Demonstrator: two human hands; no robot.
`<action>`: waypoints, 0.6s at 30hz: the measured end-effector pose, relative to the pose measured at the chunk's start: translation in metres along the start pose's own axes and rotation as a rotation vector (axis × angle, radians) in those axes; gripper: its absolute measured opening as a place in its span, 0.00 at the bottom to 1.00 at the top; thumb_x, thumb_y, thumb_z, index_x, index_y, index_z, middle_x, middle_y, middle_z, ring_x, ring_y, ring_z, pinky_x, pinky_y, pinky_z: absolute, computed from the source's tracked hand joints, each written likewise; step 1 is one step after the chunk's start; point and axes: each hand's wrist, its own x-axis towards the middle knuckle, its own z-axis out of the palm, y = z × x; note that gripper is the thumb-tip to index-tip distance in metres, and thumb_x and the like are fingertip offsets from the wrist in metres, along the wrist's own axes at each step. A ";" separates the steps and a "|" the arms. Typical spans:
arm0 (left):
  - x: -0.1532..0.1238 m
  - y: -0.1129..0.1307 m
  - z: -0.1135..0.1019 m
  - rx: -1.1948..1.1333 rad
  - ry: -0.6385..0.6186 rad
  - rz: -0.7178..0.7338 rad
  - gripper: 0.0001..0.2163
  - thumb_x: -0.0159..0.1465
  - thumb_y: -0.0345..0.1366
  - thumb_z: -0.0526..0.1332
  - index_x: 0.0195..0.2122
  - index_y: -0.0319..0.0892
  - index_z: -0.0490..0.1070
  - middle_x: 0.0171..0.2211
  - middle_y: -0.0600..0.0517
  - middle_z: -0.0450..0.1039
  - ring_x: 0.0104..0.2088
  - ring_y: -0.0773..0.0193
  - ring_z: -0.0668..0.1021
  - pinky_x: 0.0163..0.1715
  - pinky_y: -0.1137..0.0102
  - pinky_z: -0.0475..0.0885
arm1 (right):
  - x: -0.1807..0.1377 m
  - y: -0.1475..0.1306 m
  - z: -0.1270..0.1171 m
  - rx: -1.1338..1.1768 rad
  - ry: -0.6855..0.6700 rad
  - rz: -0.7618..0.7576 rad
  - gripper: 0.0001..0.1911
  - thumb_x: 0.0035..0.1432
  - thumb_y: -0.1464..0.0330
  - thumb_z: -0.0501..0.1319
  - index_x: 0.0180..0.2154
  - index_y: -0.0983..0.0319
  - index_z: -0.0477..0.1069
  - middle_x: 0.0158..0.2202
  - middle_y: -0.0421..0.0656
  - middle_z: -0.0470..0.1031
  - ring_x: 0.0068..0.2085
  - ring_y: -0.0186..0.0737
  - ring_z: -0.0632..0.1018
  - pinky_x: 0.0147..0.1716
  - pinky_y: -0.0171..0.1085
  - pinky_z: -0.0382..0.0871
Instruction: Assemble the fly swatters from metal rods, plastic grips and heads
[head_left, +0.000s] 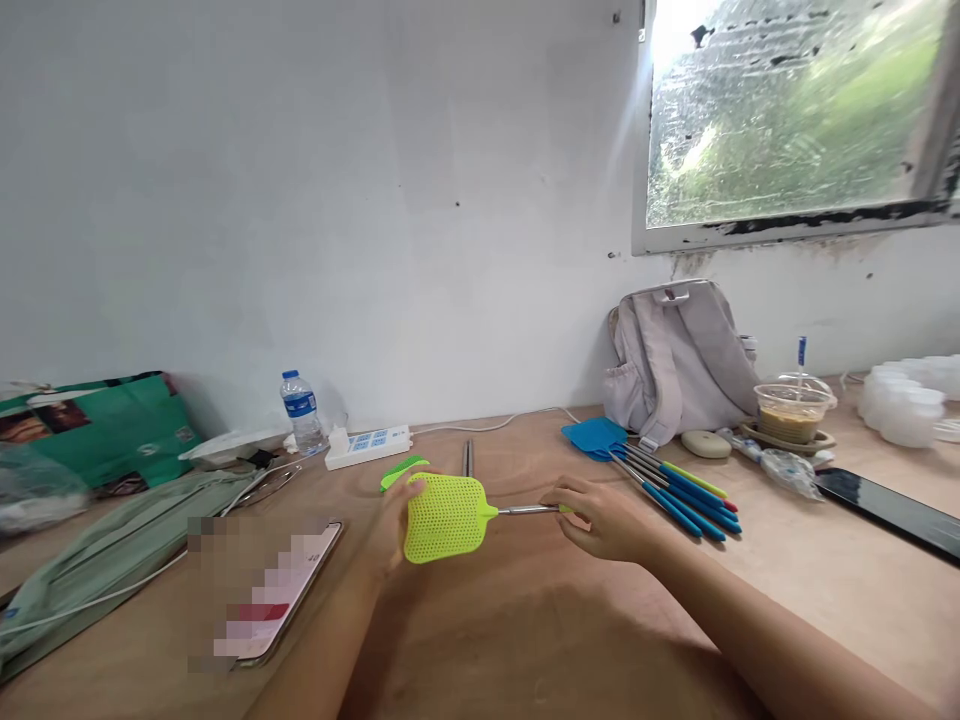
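Observation:
A yellow-green fly swatter (448, 518) with a perforated head is held above the table, its metal shaft pointing right. My left hand (396, 520) grips the left edge of the head, its fingers partly hidden behind it. My right hand (604, 515) is closed round the handle end of the shaft. Behind the swatter lie green swatter heads (403, 469) and some metal rods (469, 458). To the right of my right hand rests a bunch of blue swatters (596, 437) with several blue handles, one yellow-green and one with a red tip.
On the left are a phone (300, 590), a grey-green cloth bag (97, 560), a green bag (142, 435), a water bottle (302, 412) and a power strip (369, 446). On the right stand a backpack (679, 365), a drink cup (791, 412), white containers (900, 400) and a black phone (892, 512).

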 end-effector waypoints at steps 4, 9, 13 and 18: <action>0.018 -0.002 -0.025 -0.016 0.229 0.140 0.10 0.46 0.38 0.57 0.29 0.40 0.65 0.27 0.55 0.70 0.19 0.67 0.73 0.23 0.70 0.68 | -0.009 0.038 -0.006 -0.049 0.062 0.120 0.14 0.55 0.71 0.50 0.42 0.58 0.68 0.38 0.46 0.68 0.32 0.36 0.72 0.32 0.34 0.65; 0.036 -0.019 -0.048 0.311 0.454 0.246 0.11 0.45 0.42 0.53 0.26 0.40 0.63 0.22 0.57 0.65 0.15 0.70 0.68 0.19 0.72 0.63 | -0.027 0.106 -0.010 -0.304 0.235 0.502 0.12 0.55 0.70 0.50 0.40 0.63 0.68 0.36 0.47 0.70 0.36 0.41 0.72 0.36 0.36 0.64; 0.039 -0.024 -0.053 0.470 0.413 0.258 0.08 0.46 0.40 0.56 0.22 0.40 0.66 0.21 0.57 0.66 0.18 0.70 0.66 0.21 0.73 0.59 | -0.045 0.137 -0.013 -0.456 0.189 0.728 0.11 0.54 0.75 0.49 0.33 0.66 0.70 0.32 0.51 0.71 0.34 0.43 0.72 0.34 0.36 0.62; 0.033 -0.019 -0.050 1.204 0.198 0.414 0.04 0.48 0.32 0.55 0.23 0.42 0.70 0.26 0.53 0.69 0.28 0.64 0.69 0.31 0.69 0.61 | -0.041 0.125 -0.010 -0.596 0.205 0.795 0.12 0.51 0.77 0.51 0.36 0.67 0.70 0.37 0.56 0.70 0.39 0.51 0.70 0.36 0.41 0.58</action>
